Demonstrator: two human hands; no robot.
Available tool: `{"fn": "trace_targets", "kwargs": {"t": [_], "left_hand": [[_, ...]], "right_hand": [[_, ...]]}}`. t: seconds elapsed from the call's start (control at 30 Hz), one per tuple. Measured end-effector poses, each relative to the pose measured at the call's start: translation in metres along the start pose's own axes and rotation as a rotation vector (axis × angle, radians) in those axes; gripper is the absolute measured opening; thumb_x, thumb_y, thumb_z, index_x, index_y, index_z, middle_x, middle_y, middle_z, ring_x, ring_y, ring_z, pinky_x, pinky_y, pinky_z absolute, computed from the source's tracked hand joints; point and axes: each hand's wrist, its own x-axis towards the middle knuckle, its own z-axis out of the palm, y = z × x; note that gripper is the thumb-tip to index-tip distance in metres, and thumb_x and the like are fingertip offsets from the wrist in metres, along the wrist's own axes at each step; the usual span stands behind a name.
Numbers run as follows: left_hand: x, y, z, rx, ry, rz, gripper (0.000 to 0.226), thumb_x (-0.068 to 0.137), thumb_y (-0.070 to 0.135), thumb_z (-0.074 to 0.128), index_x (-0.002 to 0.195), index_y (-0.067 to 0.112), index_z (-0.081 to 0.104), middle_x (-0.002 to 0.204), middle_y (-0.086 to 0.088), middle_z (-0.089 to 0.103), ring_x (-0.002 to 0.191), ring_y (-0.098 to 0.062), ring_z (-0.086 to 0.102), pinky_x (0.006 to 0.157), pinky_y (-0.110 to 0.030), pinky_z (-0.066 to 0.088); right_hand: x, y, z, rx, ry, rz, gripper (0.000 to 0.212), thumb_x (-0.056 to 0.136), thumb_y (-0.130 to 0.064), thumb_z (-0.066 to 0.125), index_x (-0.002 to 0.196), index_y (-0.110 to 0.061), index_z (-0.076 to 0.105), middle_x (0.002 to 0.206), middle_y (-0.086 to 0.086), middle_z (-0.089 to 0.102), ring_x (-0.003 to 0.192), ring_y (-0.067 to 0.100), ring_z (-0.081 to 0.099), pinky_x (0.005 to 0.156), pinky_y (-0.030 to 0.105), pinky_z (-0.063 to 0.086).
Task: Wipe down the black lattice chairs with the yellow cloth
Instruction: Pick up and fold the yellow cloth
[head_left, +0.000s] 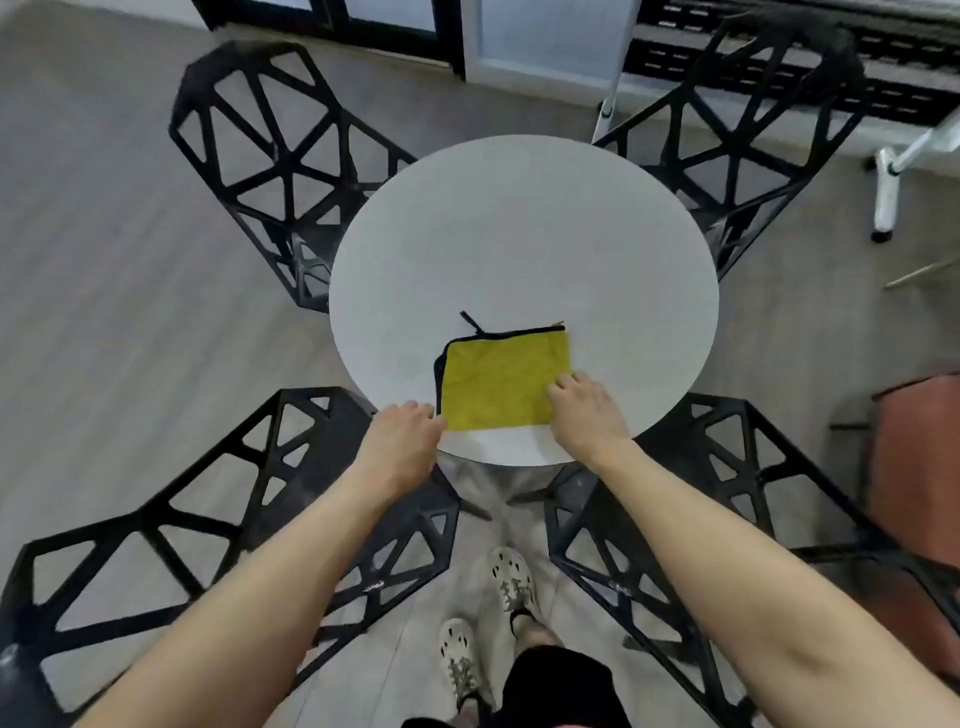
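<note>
1 yellow cloth (501, 382) lies folded on the near part of the round white table (519, 223), with 4 black lattice chairs (265, 156) around it. My left hand (402, 441) touches its near-left corner, fingers curled; my right hand (587, 413) presses fingertips on its right edge. I cannot tell whether either actually pinches it.
</note>
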Motion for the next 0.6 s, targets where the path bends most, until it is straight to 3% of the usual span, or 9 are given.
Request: {"fn": "trace_targets", "kwargs": {"t": [0.07,0.13,0.27,0.37,0.47,0.5,0.6], "left_hand": [[0.025,0.014,0.007,-0.011,0.036,-0.021,0.018,0.078,0.005,0.072,0.084,0.02,0.066,0.081,0.001,0.059,0.078,-0.026,0.059,0.064,-0.036,0.038],[0.041,0.03,0.013,-0.015,-0.007,-0.03,0.021,0.078,0.002,0.068,0.089,0.019,0.067,0.086,-0.001,0.061,0.083,-0.028,0.061,0.067,-0.035,0.034],[0.06,0.039,0.035,0.022,0.03,-0.034,0.036,0.069,-0.003,0.068,0.099,0.015,0.069,0.092,-0.004,0.063,0.084,-0.029,0.061,0.067,-0.036,0.035],[0.064,0.034,0.039,0.021,0.097,-0.029,0.021,0.07,0.0,0.069,0.085,0.015,0.069,0.085,-0.004,0.062,0.077,-0.027,0.058,0.067,-0.036,0.04],[0.059,0.02,0.032,-0.244,0.143,-0.074,0.009,0.08,0.014,0.069,0.084,0.016,0.062,0.087,-0.002,0.062,0.082,-0.026,0.058,0.077,-0.039,0.048],[0.053,0.015,0.023,-0.4,0.173,-0.14,0.008,0.085,0.018,0.066,0.086,0.016,0.058,0.086,0.0,0.061,0.081,-0.024,0.057,0.078,-0.039,0.05],[0.031,0.0,-0.013,-0.841,0.214,-0.378,0.003,0.097,0.021,0.058,0.094,0.021,0.056,0.076,-0.001,0.062,0.065,-0.017,0.057,0.061,-0.032,0.048]], "right_hand": [[0.01,0.011,0.009,0.001,-0.019,-0.015,0.036,0.077,0.006,0.055,0.105,-0.011,0.068,0.111,0.005,0.063,0.108,0.029,0.058,0.091,0.04,0.052],[0.01,0.013,0.019,-0.016,0.015,-0.031,0.031,0.075,0.007,0.055,0.099,-0.009,0.068,0.109,0.007,0.065,0.103,0.031,0.06,0.087,0.042,0.053],[0.011,0.027,0.035,-0.051,0.127,-0.139,0.016,0.084,-0.002,0.06,0.094,-0.011,0.068,0.103,0.007,0.068,0.101,0.032,0.061,0.094,0.044,0.048],[0.011,0.029,0.029,-0.008,0.156,-0.173,0.015,0.089,-0.016,0.055,0.089,-0.012,0.07,0.096,0.006,0.07,0.101,0.032,0.063,0.103,0.049,0.046],[0.009,0.025,0.009,0.196,0.159,-0.116,0.023,0.092,-0.026,0.045,0.089,-0.014,0.064,0.093,0.004,0.068,0.103,0.029,0.062,0.112,0.053,0.042],[0.007,0.022,-0.003,0.32,0.16,-0.058,0.021,0.093,-0.025,0.043,0.089,-0.014,0.061,0.087,0.0,0.064,0.095,0.027,0.061,0.107,0.05,0.045],[0.002,0.006,-0.044,0.669,0.114,0.085,0.014,0.098,-0.021,0.048,0.098,-0.019,0.062,0.07,-0.008,0.054,0.066,0.016,0.053,0.066,0.032,0.045]]}}
